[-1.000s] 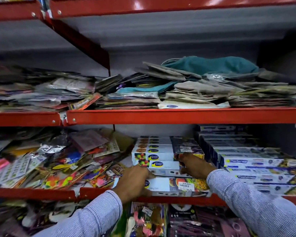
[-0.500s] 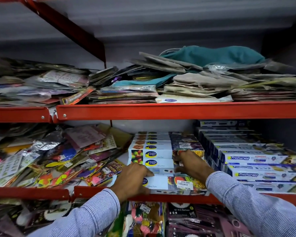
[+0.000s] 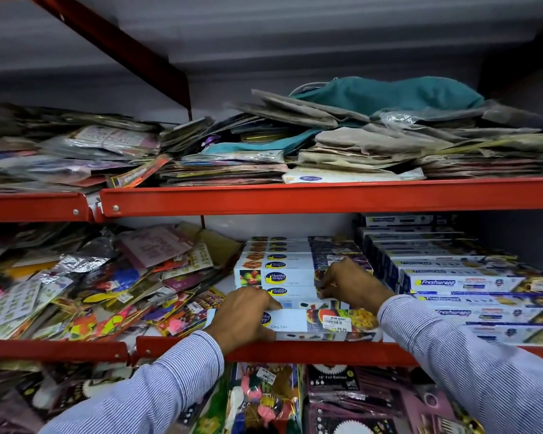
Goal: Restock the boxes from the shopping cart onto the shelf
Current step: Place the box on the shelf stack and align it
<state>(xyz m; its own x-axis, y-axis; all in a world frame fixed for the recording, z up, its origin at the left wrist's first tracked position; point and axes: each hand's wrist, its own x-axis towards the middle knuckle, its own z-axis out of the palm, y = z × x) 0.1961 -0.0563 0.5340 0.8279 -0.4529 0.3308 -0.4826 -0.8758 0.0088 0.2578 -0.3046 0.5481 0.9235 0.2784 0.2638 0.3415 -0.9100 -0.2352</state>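
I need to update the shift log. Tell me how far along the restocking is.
Done: several Healthy Wrapp cling film boxes are already stacked on the middle shelf, beside the Freshwrapp boxes. In hand: the left hand grips the left end of the front cling film box at the shelf edge, while the right hand steadies the stack. Left: unknown, since the cart is out of view.

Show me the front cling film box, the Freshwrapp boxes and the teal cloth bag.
Front cling film box [image 3: 290, 319], head view: white front face.
Freshwrapp boxes [image 3: 464, 281], head view: one box's printed face.
Teal cloth bag [image 3: 398, 93], head view: middle of fabric.
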